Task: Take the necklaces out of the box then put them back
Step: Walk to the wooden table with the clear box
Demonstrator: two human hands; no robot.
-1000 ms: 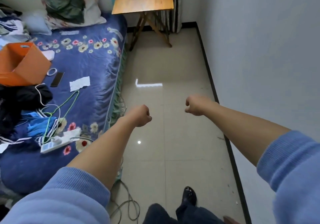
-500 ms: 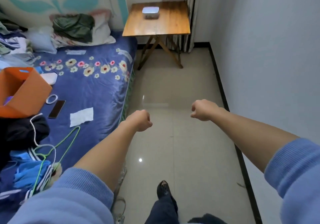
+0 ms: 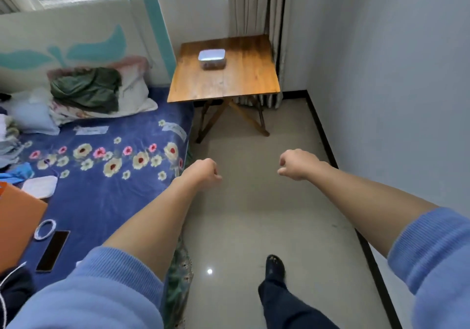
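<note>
A small clear box with a pale lid on it stands toward the back of a wooden folding table at the far end of the room. No necklace shows from here. My left hand and my right hand are stretched out in front of me over the floor, well short of the table. Both have their fingers curled into fists and hold nothing.
A bed with a blue flowered cover runs along the left, strewn with pillows, clothes, an orange box and a phone. A white wall bounds the right. Tiled floor leads to the table; my foot is stepping forward.
The table and box have come nearer and lower in view as I walk toward them. Both fists stay held out in front, holding nothing.
</note>
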